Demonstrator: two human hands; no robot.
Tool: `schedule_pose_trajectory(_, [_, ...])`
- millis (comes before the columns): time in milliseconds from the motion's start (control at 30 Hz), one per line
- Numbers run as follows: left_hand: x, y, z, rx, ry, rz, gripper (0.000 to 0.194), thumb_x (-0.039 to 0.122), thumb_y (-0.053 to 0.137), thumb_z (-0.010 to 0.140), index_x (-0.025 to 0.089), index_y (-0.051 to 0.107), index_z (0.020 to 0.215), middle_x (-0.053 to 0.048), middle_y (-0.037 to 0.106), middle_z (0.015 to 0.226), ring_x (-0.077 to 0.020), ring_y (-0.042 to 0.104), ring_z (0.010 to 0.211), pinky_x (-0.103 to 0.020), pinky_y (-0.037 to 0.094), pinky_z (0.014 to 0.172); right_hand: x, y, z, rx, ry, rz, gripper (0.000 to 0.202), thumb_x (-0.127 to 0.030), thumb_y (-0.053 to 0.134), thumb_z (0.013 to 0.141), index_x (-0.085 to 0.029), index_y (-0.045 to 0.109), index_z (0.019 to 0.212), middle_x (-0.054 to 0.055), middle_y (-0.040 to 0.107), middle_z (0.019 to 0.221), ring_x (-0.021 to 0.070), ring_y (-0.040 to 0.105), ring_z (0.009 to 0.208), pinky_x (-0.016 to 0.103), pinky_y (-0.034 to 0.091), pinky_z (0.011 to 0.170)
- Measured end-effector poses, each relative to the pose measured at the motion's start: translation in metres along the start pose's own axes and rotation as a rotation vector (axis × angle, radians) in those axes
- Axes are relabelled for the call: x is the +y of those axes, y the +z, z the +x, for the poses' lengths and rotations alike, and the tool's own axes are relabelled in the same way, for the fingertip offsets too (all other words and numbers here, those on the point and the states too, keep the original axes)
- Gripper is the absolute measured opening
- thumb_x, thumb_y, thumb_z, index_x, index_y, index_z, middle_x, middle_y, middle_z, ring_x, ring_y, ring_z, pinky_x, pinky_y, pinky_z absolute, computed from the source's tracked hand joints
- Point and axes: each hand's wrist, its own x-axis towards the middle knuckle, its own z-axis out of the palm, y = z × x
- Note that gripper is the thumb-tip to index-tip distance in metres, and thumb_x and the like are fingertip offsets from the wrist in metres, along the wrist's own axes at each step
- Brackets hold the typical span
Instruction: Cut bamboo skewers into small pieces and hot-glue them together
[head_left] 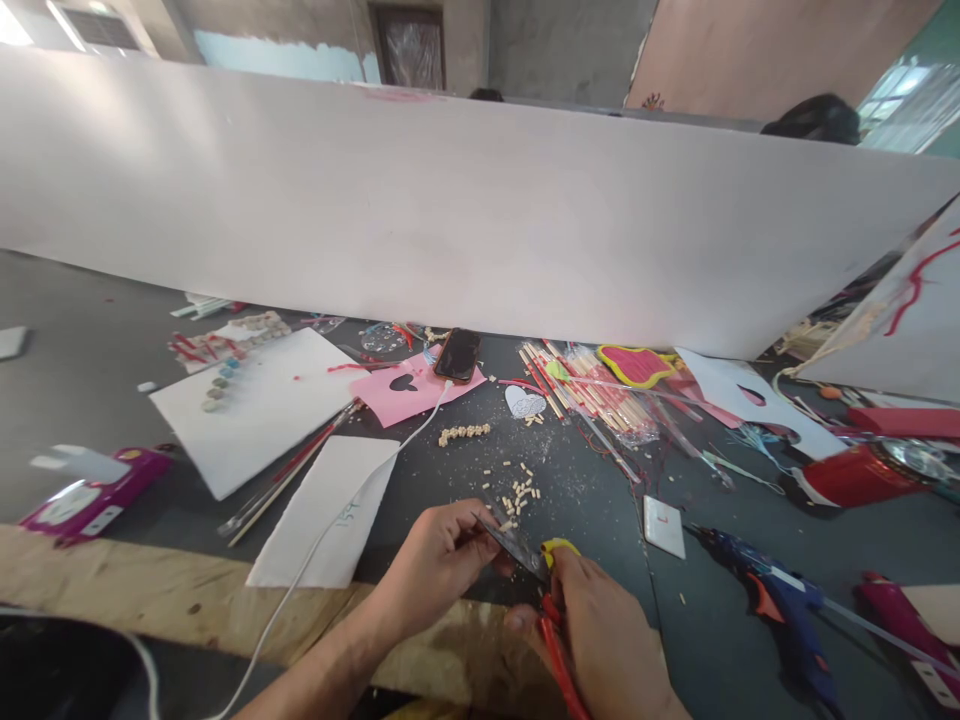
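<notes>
White board (420,210) stands along the far side of the dark table (607,560) I watch remotely. Through the head camera I see the right hand (604,620) gripping scissors (527,557) by their red and yellow handles. Their blades reach the left hand (442,560), its fingers bunched near the tips; I cannot tell whether they grip anything. Short stick pieces (519,493) lie just beyond the blades, and a glue gun (776,590) lies right of the right hand.

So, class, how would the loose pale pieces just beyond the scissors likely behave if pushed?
The pale pieces would probably scatter, lying loose and separate on the dark table. Being tiny, each is likely light. Some might roll, though their cross-section is too small to tell.
</notes>
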Motion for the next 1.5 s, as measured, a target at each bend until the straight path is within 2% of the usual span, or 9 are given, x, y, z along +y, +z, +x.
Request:
schedule_pose_trajectory(133, [0.002,0.001,0.001,-0.008,-0.028,-0.038,0.017,0.027,0.055,0.08,0.012,0.06,0.073,-0.002,0.064,0.061,-0.0064,0.039,0.046,-0.018,0.027,0.045,0.003,0.007,0.001,0.029,-0.003,-0.039,0.024,-0.034,0.048,0.086,-0.018,0.057,0.101,0.009,0.07,0.084,0.0257,0.066,0.08,0.029,0.041,0.065])
schedule_pose_trajectory(367, [-0.009,0.004,0.002,-0.075,-0.172,-0.401,0.034,0.045,0.064,0.073,0.013,0.052,0.07,-0.002,0.062,0.054,-0.0013,0.023,0.034,-0.019,0.012,0.038,0.001,0.003,0.001,-0.052,0.001,0.011,0.022,-0.039,0.044,0.088,-0.022,0.057,0.09,0.004,0.072,0.07,0.0218,0.068,0.065,0.025,0.034,0.052])
schedule_pose_trajectory(567, [-0.01,0.008,0.004,0.002,-0.112,-0.3,0.033,0.044,0.06,0.078,0.013,0.051,0.069,-0.002,0.063,0.055,-0.0023,0.028,0.037,-0.018,0.017,0.039,0.002,0.0,0.005,-0.102,-0.016,0.108,0.024,-0.041,0.044,0.087,-0.021,0.057,0.085,0.003,0.07,0.067,0.0187,0.066,0.061,0.023,0.033,0.052])
schedule_pose_trajectory(733, [-0.008,0.009,0.006,0.05,-0.054,-0.171,0.022,0.036,0.054,0.082,0.014,0.053,0.079,-0.001,0.062,0.065,-0.0032,0.037,0.039,-0.017,0.024,0.04,0.004,-0.003,0.002,0.013,0.027,0.058,0.031,-0.045,0.048,0.084,-0.018,0.055,0.098,0.005,0.067,0.074,0.0199,0.063,0.066,0.024,0.038,0.056])
schedule_pose_trajectory(833, [-0.008,0.009,0.005,0.081,-0.01,-0.121,0.018,0.031,0.053,0.083,0.014,0.054,0.078,0.001,0.059,0.062,-0.0043,0.042,0.04,-0.018,0.028,0.042,0.005,-0.005,-0.001,0.034,-0.004,0.032,0.034,-0.04,0.051,0.082,-0.017,0.053,0.106,0.008,0.067,0.083,0.0218,0.063,0.074,0.026,0.041,0.062])
schedule_pose_trajectory(1100, [-0.001,0.008,0.0,0.025,-0.06,-0.148,0.015,0.026,0.052,0.081,0.014,0.052,0.073,-0.002,0.063,0.061,-0.0035,0.032,0.039,-0.018,0.022,0.039,0.002,-0.007,-0.001,0.028,-0.051,0.045,0.04,-0.035,0.058,0.075,-0.014,0.053,0.108,0.014,0.064,0.102,0.0277,0.057,0.098,0.033,0.043,0.078])
schedule_pose_trajectory(1233, [-0.004,0.007,0.001,0.023,-0.056,-0.136,0.02,0.032,0.054,0.081,0.014,0.052,0.073,-0.003,0.063,0.06,-0.0037,0.032,0.04,-0.018,0.022,0.04,0.002,-0.004,0.0,-0.001,-0.031,0.024,0.038,-0.032,0.056,0.076,-0.014,0.053,0.109,0.014,0.064,0.102,0.0273,0.058,0.096,0.033,0.043,0.079])
schedule_pose_trajectory(1367, [-0.005,0.006,0.001,0.034,-0.035,-0.096,0.02,0.032,0.054,0.082,0.013,0.055,0.074,-0.002,0.063,0.062,-0.0038,0.033,0.042,-0.018,0.022,0.041,0.001,0.0,0.002,-0.031,0.022,-0.02,0.029,-0.025,0.051,0.08,-0.017,0.054,0.108,0.011,0.068,0.095,0.0254,0.063,0.088,0.03,0.042,0.072])
schedule_pose_trajectory(1500, [-0.005,0.008,0.0,0.048,-0.065,-0.117,0.02,0.032,0.056,0.081,0.013,0.055,0.074,-0.001,0.062,0.061,-0.0039,0.034,0.042,-0.018,0.023,0.041,-0.001,-0.002,0.003,-0.08,0.06,-0.03,0.026,-0.036,0.043,0.088,-0.02,0.056,0.104,0.009,0.07,0.082,0.0256,0.066,0.079,0.029,0.04,0.064])
